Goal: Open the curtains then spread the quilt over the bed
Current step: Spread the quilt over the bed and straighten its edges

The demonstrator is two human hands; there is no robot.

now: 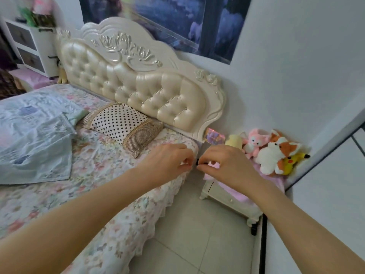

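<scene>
A pale blue quilt (35, 139) lies crumpled and partly folded on the left side of the bed (94, 171), which has a floral sheet. Both of my hands hover over the bed's near right corner, by the headboard end. My left hand (167, 161) has its fingers curled and pinched together just above the sheet's corner. Close to its right, almost fingertip to fingertip, my right hand (223, 165) pinches a small black object (197, 162). I cannot tell what that object is. No curtains are in view.
A polka-dot pillow (120, 123) leans near the tufted cream headboard (138, 80). Right of the bed a white nightstand (227, 196) carries several plush toys (274, 153). A white drawer unit (29, 46) stands at the back left, and tiled floor (197, 234) lies between bed and wall.
</scene>
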